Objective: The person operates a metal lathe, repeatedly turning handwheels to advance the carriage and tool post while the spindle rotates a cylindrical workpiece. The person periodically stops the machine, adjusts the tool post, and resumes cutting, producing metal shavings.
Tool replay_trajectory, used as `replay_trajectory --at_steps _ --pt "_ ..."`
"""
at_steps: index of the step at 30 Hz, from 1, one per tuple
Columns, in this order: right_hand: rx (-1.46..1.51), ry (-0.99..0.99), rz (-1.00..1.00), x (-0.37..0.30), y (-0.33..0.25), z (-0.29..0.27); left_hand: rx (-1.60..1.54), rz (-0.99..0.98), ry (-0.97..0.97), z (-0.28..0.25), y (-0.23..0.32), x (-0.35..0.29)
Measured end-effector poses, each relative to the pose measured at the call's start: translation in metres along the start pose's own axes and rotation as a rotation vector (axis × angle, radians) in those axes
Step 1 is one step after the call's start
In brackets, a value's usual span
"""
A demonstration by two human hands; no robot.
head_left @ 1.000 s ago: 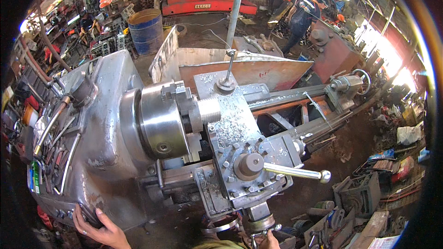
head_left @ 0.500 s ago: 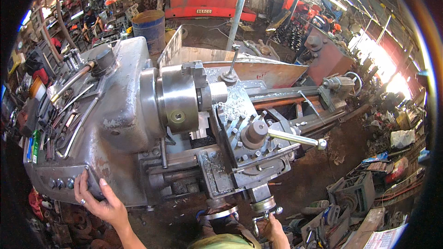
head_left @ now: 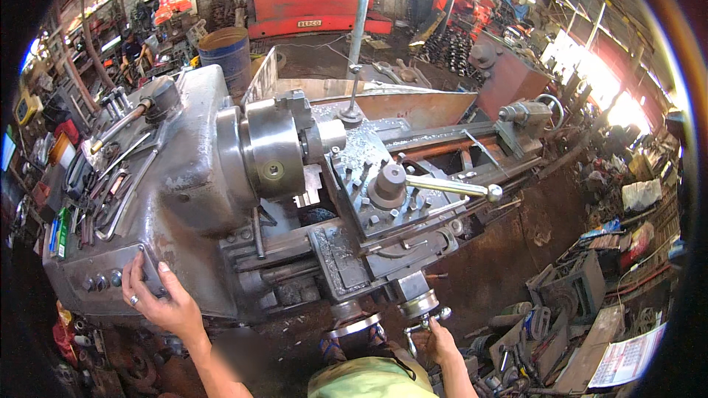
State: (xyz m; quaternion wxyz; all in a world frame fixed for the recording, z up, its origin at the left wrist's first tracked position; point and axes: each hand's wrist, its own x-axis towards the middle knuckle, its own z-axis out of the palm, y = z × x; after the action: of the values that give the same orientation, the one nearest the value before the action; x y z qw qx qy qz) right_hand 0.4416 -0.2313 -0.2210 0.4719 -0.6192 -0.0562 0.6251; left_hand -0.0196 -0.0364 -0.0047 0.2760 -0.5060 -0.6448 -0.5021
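Observation:
A large grey metal lathe [head_left: 184,155] stands in front of me. My left hand [head_left: 166,306] rests at the front edge of its headstock, fingers spread against the control panel [head_left: 88,269] beside a row of round buttons [head_left: 103,280]. My right hand [head_left: 445,343] is closed round the small crank handle [head_left: 422,318] at the front of the carriage; the fingers are partly hidden. A shiny chuck [head_left: 274,149] holds a short round metal workpiece [head_left: 330,136]. Near the workpiece stands the tool post [head_left: 387,186] with a long ball-ended lever [head_left: 457,186]. Metal chips lie on the slide.
Wrenches and rods [head_left: 122,191] lie on the headstock top. A tailstock [head_left: 527,112] sits at the bed's far right. A rusty blue drum [head_left: 225,55] and red cabinet [head_left: 310,4] stand behind. Metal scrap [head_left: 568,280] fills the right side. Another person [head_left: 135,51] is at far left.
My view has tilted, so most of the lathe sits higher and a little left in the picture. Both hands keep their places on the panel and the crank handle.

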Motion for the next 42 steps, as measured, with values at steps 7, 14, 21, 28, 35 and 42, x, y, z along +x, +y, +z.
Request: replay_trajectory --at_steps 7,14,21,28,35,42 --pt "-0.028 -0.065 -0.012 -0.002 -0.008 -0.002 0.036 -0.003 0.019 0.003 0.0 -0.002" --pt "-0.071 -0.186 0.004 0.004 -0.025 -0.01 0.165 0.098 0.085 0.011 -0.004 0.001" --pt "-0.239 -0.38 -0.068 0.021 -0.032 -0.045 0.456 0.196 0.061 0.02 -0.024 0.007" --pt "-0.257 -0.484 0.014 0.028 -0.047 -0.073 0.521 0.185 0.028 0.021 -0.035 0.009" --pt "-0.27 -0.521 0.017 0.04 -0.056 -0.086 0.586 0.163 0.024 0.024 -0.029 0.009" --pt "-0.4 -0.506 0.042 0.038 -0.062 -0.079 0.642 0.156 0.045 0.027 -0.028 0.009"
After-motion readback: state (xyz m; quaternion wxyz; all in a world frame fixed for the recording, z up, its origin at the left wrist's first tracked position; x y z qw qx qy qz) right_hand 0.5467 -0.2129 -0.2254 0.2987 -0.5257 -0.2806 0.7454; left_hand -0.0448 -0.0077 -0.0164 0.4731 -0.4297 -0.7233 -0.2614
